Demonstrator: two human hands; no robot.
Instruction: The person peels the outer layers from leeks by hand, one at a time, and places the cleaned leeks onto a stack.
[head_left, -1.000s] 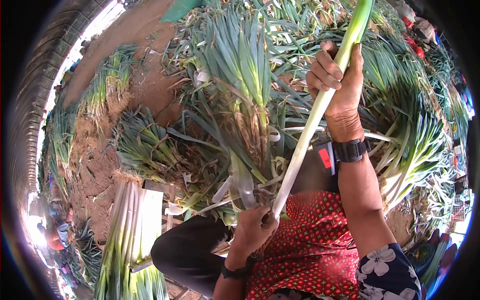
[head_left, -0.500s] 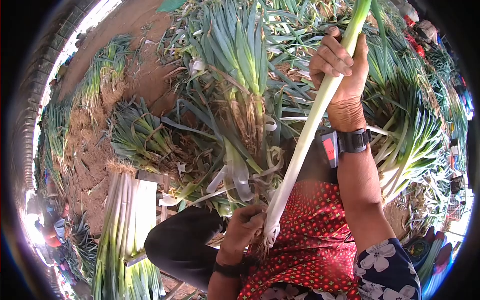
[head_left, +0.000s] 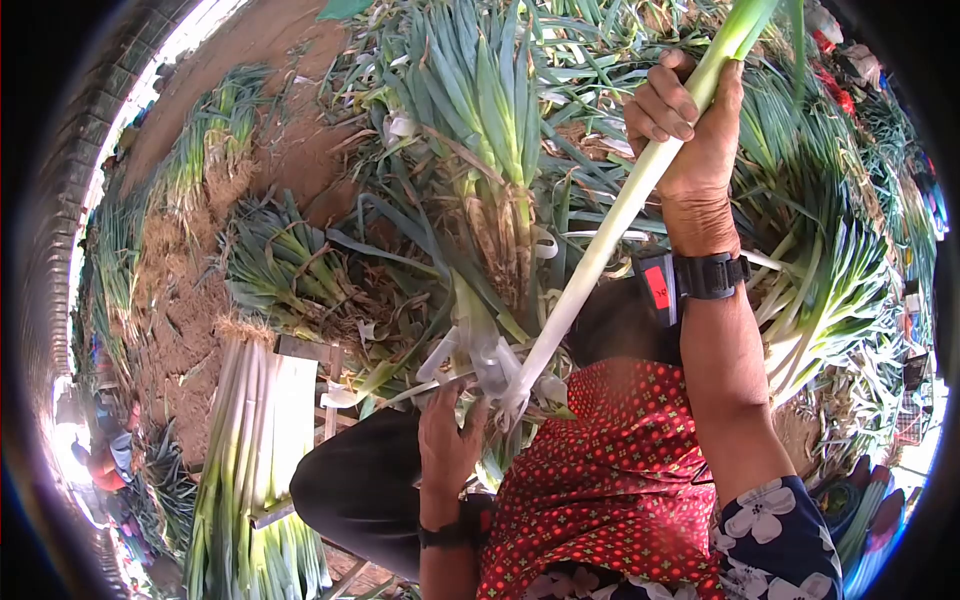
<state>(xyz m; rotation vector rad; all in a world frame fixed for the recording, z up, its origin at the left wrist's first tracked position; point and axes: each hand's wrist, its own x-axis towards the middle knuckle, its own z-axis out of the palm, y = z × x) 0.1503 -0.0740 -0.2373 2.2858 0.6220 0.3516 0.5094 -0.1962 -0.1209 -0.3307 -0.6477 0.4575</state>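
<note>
My right hand (head_left: 690, 130) is wrapped round the upper part of a long leek (head_left: 600, 250), whose pale stem slants down to the left. The stem's root end (head_left: 512, 400) hangs over my lap. My left hand (head_left: 450, 435) is just left of that root end, fingers apart and holding nothing, with a small gap between them. Behind the stem stands a bundle of untrimmed leeks (head_left: 490, 190) with brown outer skins. Peeled pale leaf strips (head_left: 485, 355) hang or lie just beyond my left hand.
Cleaned leeks (head_left: 235, 420) lie on a white-topped stand (head_left: 290, 410) at the left, roots up. More leek piles (head_left: 820, 300) are at the right and leek bunches (head_left: 285, 260) lie on brown soil at the left. My dark-clad knee (head_left: 350, 490) is beside the stand.
My left hand has come off the root end, moved left and up, and spread its fingers. The leek's lower end has swung up and left, still held by my right hand.
</note>
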